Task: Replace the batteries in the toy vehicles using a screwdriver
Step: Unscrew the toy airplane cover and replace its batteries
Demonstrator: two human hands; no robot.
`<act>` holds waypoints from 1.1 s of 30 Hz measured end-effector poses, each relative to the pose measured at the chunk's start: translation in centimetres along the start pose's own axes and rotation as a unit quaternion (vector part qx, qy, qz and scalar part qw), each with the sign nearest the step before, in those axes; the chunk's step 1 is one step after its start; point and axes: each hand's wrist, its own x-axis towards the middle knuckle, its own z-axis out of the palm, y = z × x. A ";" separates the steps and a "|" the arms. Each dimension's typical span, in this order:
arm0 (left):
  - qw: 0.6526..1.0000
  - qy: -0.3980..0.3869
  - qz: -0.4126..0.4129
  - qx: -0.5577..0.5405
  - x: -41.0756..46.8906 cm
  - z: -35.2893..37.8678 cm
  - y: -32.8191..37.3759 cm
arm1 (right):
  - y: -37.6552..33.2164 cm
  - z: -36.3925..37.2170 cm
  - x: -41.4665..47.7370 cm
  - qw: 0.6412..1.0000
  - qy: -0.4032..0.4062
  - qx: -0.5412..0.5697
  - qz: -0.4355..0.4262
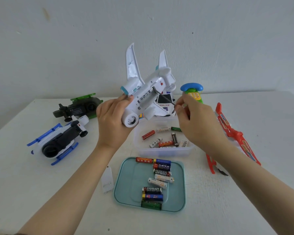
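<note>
White plastic fills the middle of the head view: a toy airplane [148, 92] is held up in the air over the far half of the table [41, 192], belly turned toward the camera. It is grasped near its nose by the left hand [112, 122], fingers curled round the body. Its battery compartment [145, 99] is uncovered, and cells can be seen inside. A thin screwdriver [165, 97] is pinched between thumb and fingertips of the right hand [197, 122]; its tip is set at the compartment's far end.

Below the hands, a clear box [163, 152] of loose batteries is placed mid-table, and a teal lid [126, 184] carrying a row of batteries [157, 182] lies toward the near edge. A police car [165, 103] and a toy phone [193, 92] are found by the far edge. A red plane [234, 134] is laid toward the right edge, a blue-white helicopter [58, 143] toward the left edge, and a green helicopter [81, 106] near the far-left corner.
</note>
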 end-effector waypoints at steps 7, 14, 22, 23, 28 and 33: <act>0.999 -0.023 -0.021 -0.019 -0.3 0.1 -0.5 | 0.1 0.1 0.4 0.999 0.020 -0.026 -0.021; 0.996 -0.048 -0.041 -0.055 -0.5 0.2 -0.7 | 0.5 0.0 0.9 0.997 0.021 -0.065 -0.031; 0.990 -0.071 -0.059 -0.103 -0.2 -0.2 -0.8 | 1.4 -0.2 1.6 0.996 0.006 -0.076 -0.051; 0.990 -0.075 -0.061 -0.103 -0.2 -0.2 -0.9 | 1.5 -0.3 1.8 0.995 0.006 -0.083 -0.053; 0.988 -0.094 -0.079 -0.097 -0.4 0.1 -1.0 | 1.5 -0.7 1.9 0.993 -0.016 -0.098 -0.061; 0.990 -0.087 -0.067 -0.092 0.0 0.3 -0.9 | 1.2 -0.3 1.6 0.996 0.006 -0.080 -0.041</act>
